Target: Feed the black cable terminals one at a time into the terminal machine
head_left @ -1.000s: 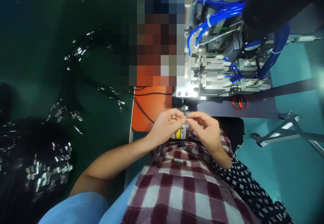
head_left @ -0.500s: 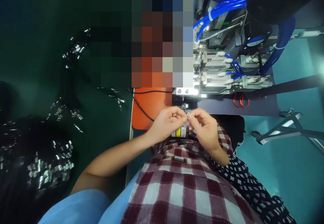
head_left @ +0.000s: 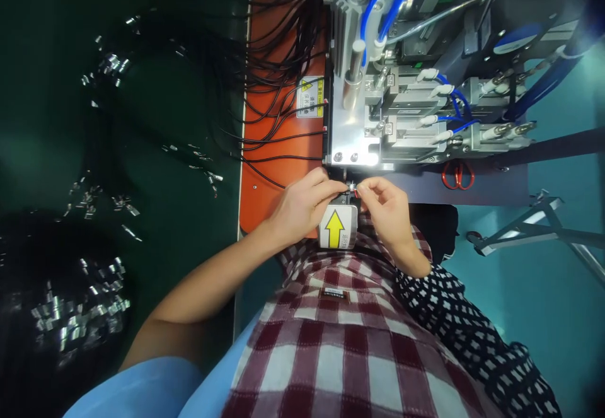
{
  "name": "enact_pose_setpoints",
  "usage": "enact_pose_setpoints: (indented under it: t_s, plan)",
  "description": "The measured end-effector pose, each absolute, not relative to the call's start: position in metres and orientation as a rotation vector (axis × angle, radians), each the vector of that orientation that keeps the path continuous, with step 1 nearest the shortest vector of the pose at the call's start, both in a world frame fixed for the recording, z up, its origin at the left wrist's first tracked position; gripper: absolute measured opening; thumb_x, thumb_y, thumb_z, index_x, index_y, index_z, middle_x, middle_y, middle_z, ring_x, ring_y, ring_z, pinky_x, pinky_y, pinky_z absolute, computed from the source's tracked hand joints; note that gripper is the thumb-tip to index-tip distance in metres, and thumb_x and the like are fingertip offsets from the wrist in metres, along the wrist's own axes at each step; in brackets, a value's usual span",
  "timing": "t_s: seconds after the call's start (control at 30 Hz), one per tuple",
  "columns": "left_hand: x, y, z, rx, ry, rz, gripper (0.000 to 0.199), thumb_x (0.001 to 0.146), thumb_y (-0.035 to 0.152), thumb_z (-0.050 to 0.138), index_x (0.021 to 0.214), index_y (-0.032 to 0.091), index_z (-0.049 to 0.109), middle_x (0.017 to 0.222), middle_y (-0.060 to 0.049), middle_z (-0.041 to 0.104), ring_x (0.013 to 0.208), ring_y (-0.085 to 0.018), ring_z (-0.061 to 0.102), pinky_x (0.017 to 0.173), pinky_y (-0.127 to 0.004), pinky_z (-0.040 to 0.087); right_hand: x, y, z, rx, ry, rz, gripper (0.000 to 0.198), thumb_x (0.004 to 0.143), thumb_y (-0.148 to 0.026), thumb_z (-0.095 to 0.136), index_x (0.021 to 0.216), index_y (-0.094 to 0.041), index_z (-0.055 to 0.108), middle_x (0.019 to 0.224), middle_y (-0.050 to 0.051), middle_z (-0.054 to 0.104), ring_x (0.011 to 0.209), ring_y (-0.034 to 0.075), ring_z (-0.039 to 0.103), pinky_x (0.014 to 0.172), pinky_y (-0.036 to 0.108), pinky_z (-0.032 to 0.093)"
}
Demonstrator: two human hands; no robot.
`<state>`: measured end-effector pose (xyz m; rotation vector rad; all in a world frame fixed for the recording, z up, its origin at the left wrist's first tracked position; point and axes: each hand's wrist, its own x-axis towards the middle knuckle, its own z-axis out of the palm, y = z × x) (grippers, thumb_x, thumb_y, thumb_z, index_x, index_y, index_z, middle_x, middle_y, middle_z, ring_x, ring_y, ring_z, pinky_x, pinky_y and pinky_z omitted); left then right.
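My left hand [head_left: 302,207] is closed in a pinch on the end of a black cable [head_left: 265,173], which runs in from the left under its fingers. Opposite it, my right hand [head_left: 387,213] pinches the thin wires [head_left: 356,193] at that cable's tip; one looks red. Both sets of fingertips meet at a small metal fixture [head_left: 351,186] on the front of the machine. Fingers partly cover the cable tip, and its fine detail is too small to tell. Just below the fingertips is a white label with a yellow arrow [head_left: 334,227].
Several black cables [head_left: 278,52] lie across an orange plate [head_left: 283,210] into the machine [head_left: 352,134]. Red-handled scissors [head_left: 457,175] lie on the grey surface at right. Cable bundles with shiny ends [head_left: 80,311] lie on the dark green surface at left.
The view has shifted, and both hands now appear higher, at the fixture. The fingertips have come slightly apart, showing the wires, and the arrow label is uncovered.
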<state>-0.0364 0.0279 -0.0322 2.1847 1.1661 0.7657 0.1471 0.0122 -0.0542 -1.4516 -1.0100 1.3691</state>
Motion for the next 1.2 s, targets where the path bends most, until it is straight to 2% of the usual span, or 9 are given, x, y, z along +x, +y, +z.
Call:
enact_pose_setpoints:
  t_s: [0.27,0.5,1.2]
  plan:
    - [-0.0404,0.0289,-0.0382,2.344,1.157,0.747,0.029,0.095,0.015,0.045,0.109,0.019,0.071,0.082,-0.003,0.053,0.072,-0.014,0.055,0.063,-0.022,0.045,0.1474,0.0141,-0.0525,-1.489,-1.011,1.373,0.019,0.081,-0.034,0.071,0.073,-0.019,0.062,0.066,-0.002,0.057,0.051,0.01,0.046,0.047,0.024,0.039]
    - [-0.0404,0.0288,-0.0363,2.399,1.233,0.59,0.03,0.098,0.025,0.043,0.112,0.024,0.069,0.082,-0.003,0.055,0.073,-0.015,0.054,0.063,-0.023,0.044,0.1475,0.0137,-0.0521,-1.532,-1.027,1.351,0.018,0.082,-0.034,0.07,0.073,-0.019,0.063,0.064,-0.001,0.056,0.052,0.01,0.042,0.046,0.024,0.035]
    - [-0.0393,0.0278,-0.0353,2.493,1.271,0.478,0.036,0.101,0.038,0.038,0.121,0.028,0.067,0.083,-0.004,0.052,0.071,-0.016,0.05,0.063,-0.025,0.043,0.1474,0.0137,-0.0515,-1.526,-1.028,1.371,0.02,0.084,-0.036,0.069,0.074,-0.02,0.062,0.067,-0.001,0.059,0.056,0.012,0.051,0.054,0.026,0.045]
